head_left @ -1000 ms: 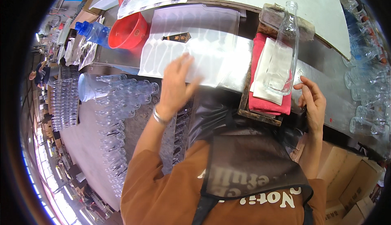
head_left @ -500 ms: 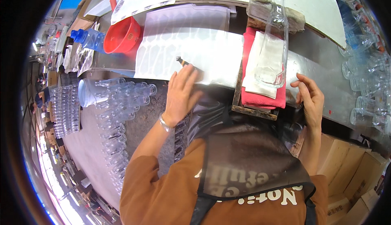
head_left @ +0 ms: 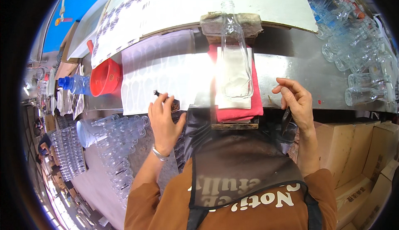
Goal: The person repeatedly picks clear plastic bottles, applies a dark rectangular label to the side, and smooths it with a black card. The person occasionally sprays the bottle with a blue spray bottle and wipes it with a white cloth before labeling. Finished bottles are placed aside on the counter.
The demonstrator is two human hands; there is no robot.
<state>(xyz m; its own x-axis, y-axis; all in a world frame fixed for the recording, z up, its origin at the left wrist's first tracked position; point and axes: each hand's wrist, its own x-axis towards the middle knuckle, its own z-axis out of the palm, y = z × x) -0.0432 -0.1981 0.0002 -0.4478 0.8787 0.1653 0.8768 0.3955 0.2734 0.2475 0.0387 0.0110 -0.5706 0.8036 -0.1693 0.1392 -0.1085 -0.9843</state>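
Observation:
A clear glass bottle (head_left: 235, 70) lies on a folded white cloth (head_left: 223, 99) over a pinkish-red towel (head_left: 257, 99). Its neck rests on a cloth-covered block (head_left: 251, 22) at the far side. To the left, my left hand (head_left: 164, 124) is over the front edge of a pale printed sheet (head_left: 156, 70), fingers spread. By its fingertips is the end of a small black tool (head_left: 156, 92), mostly hidden by the hand. My right hand (head_left: 298, 105), right of the towel, has its fingers curled round a dark flat tool (head_left: 286, 120), which hangs below the palm; its exact kind is unclear.
A red plastic scoop-like container (head_left: 106, 78) and a blue-capped bottle (head_left: 75, 84) stand at the left. Rows of clear glassware fill the lower left (head_left: 120, 147) and far right (head_left: 353, 47). Cardboard boxes (head_left: 347, 151) are at lower right; a white board (head_left: 266, 1) spans the back.
The whole view has swung, moving the bench leftward and down in the picture. My left thumb stands further from the fingers. The bottle stays on its cloth; my right hand keeps its curl.

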